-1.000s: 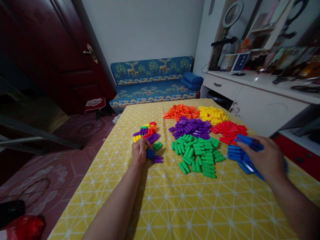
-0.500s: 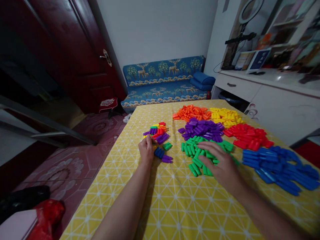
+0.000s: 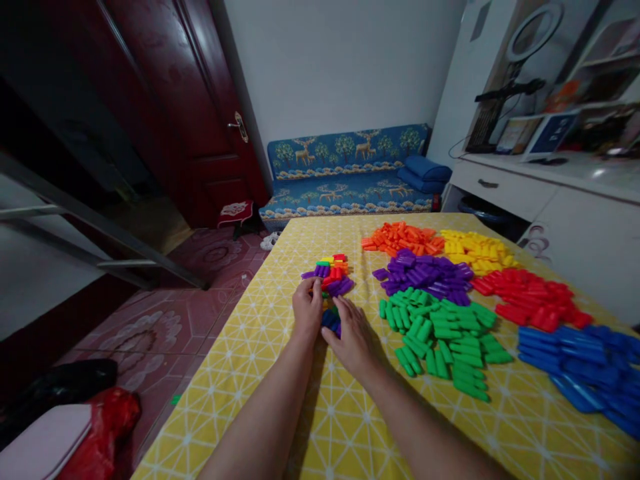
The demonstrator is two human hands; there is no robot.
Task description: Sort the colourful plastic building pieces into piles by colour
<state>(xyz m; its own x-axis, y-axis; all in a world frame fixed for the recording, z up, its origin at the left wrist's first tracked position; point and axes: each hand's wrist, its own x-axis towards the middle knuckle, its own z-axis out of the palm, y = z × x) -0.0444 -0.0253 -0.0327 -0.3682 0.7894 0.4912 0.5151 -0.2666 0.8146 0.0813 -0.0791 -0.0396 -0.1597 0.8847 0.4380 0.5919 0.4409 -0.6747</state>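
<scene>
My left hand (image 3: 307, 304) is at the left side of a small mixed-colour cluster of plastic pieces (image 3: 336, 272), its fingers pinched together on something too small to make out. Close beside it, my right hand (image 3: 350, 328) reaches over the cluster's near end, thumb and fingers around the dark blue pieces (image 3: 329, 319); what its fingertips touch is partly hidden. To the right lies a heap of green pieces (image 3: 440, 330), with a purple heap (image 3: 423, 275) behind it.
Orange (image 3: 400, 238), yellow (image 3: 477, 251), red (image 3: 535, 298) and blue (image 3: 583, 367) heaps lie on the yellow patterned tablecloth (image 3: 250, 393). Beyond the table stands a blue sofa (image 3: 340, 190). A white cabinet (image 3: 575, 230) is at the right.
My right hand has moved left from the green heap to the small cluster, beside my left hand. The view has shifted, so the scene sits slightly lower and further right.
</scene>
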